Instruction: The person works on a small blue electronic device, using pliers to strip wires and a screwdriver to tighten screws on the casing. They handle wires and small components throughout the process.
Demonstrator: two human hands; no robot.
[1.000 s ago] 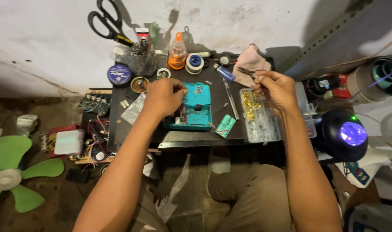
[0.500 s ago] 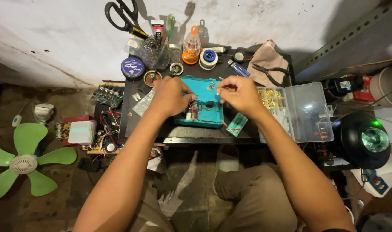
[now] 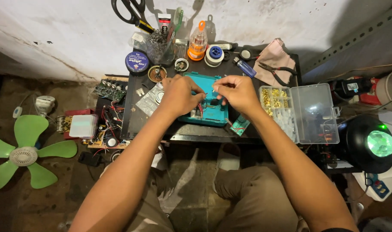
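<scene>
Pinching something tiny, both hands (image 3: 209, 92) above teal holder (image 3: 213, 114).

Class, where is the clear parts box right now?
The parts box lies open at the table's right edge, beside the right hand, below the pliers.

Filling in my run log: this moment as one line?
left hand: on teal mat | right hand: pinching small part | parts box: open
</scene>
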